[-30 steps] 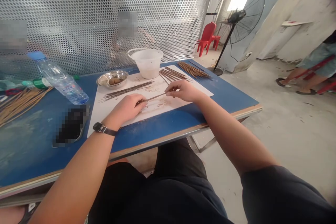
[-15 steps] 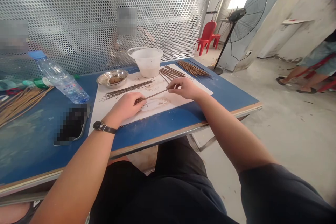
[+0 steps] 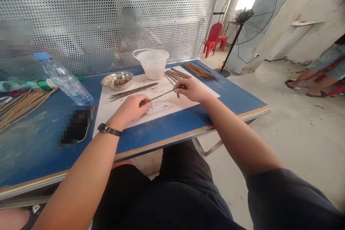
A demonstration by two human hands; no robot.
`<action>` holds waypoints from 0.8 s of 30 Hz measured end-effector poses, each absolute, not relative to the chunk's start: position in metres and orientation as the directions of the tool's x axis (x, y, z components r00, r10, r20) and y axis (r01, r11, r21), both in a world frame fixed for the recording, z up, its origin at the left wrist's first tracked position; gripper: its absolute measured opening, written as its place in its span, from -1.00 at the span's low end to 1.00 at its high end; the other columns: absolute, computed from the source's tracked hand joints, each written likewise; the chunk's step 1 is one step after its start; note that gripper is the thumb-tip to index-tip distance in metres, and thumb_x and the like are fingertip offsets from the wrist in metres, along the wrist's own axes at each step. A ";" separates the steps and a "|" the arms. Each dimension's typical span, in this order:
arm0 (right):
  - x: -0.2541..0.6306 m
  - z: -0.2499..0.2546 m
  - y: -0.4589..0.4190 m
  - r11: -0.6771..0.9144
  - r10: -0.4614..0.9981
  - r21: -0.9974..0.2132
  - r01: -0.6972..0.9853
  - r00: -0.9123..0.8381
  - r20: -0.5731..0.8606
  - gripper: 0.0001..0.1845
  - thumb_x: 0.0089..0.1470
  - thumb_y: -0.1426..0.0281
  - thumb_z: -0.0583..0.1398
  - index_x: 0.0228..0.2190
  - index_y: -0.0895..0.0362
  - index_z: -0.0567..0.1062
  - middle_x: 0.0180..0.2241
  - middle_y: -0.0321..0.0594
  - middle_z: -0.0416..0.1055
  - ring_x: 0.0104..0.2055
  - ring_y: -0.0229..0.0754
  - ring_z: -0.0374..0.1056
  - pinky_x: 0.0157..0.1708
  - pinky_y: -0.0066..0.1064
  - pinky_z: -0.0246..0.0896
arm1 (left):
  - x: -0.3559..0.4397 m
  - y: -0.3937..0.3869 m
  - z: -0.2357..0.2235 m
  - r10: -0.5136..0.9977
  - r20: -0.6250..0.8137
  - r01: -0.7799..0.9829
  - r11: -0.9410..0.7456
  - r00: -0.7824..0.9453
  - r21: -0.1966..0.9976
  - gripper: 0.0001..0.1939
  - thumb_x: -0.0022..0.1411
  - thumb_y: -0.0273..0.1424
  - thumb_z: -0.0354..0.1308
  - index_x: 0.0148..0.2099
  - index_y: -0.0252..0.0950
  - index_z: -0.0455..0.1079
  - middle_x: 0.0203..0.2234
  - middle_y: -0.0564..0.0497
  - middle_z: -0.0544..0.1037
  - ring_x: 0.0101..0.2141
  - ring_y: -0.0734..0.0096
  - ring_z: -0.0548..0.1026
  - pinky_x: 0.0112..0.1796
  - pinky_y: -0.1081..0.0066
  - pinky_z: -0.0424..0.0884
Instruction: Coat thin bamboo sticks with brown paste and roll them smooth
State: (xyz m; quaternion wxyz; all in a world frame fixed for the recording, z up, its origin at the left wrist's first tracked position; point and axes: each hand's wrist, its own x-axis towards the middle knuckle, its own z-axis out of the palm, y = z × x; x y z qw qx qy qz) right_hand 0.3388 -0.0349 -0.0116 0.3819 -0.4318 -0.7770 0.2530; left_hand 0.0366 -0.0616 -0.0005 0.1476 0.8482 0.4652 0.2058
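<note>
A thin brown stick (image 3: 162, 95) stretches between my hands, low over a white sheet (image 3: 134, 118). My left hand (image 3: 133, 107) is closed round its left end, the fingertips partly hidden from view. The thumb and fingers of my right hand (image 3: 190, 90) pinch the other end. Behind my left hand lies a bundle of thin dark sticks (image 3: 132, 92). Thicker brown sticks (image 3: 176, 74) rest on the sheet just beyond my right hand. Brown lumps (image 3: 118, 82) sit in a shiny metal bowl (image 3: 105, 82), beside a white plastic bucket (image 3: 152, 64).
On the blue table (image 3: 167, 127) stand a water bottle (image 3: 66, 81) and a blurred phone (image 3: 77, 125) at left. Light brown sticks (image 3: 25, 104) lie further left, others (image 3: 201, 71) at back right. A perforated metal screen (image 3: 94, 14) rises behind. A fan (image 3: 244, 16) stands beyond.
My right hand has slid slightly right along the stick, so more of it shows between my hands. A short end now pokes out below the right fingers. My left hand keeps its grip.
</note>
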 end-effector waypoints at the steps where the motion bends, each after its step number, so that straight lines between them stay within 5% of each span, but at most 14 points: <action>1: 0.339 -0.012 -0.034 0.494 0.866 -0.738 0.459 -0.329 0.376 -0.89 0.22 0.35 0.29 -0.35 0.11 0.55 -0.48 -0.24 0.56 -0.42 -0.22 0.37 -0.39 -0.33 0.21 | 0.036 -0.062 -0.001 0.851 0.215 0.727 -0.522 0.479 0.446 -0.72 0.38 -0.15 0.12 -0.18 -0.21 0.55 -0.22 -0.07 0.65 -0.26 0.16 0.55 -0.27 0.27 0.39; 13: 0.341 -0.017 -0.025 0.427 0.864 -0.898 0.109 -0.343 0.369 -0.64 0.11 0.09 0.43 -0.36 0.11 0.54 -0.45 -0.23 0.55 -0.41 -0.21 0.44 -0.32 -0.27 0.34 | 0.034 -0.058 -0.005 0.818 0.302 0.705 -0.576 0.490 0.415 -0.73 0.41 -0.21 0.08 -0.23 -0.24 0.51 -0.26 -0.06 0.65 -0.25 0.17 0.57 -0.22 0.29 0.38; 24: 0.342 -0.022 -0.022 0.384 0.893 -0.866 0.322 -0.369 0.259 -0.62 0.14 0.03 0.38 -0.40 0.07 0.50 -0.47 -0.20 0.58 -0.47 -0.23 0.31 -0.47 -0.33 0.22 | 0.033 -0.058 -0.004 0.836 0.300 0.730 -0.548 0.460 0.407 -0.75 0.40 -0.22 0.07 -0.24 -0.22 0.49 -0.26 -0.04 0.62 -0.26 0.19 0.54 -0.23 0.29 0.35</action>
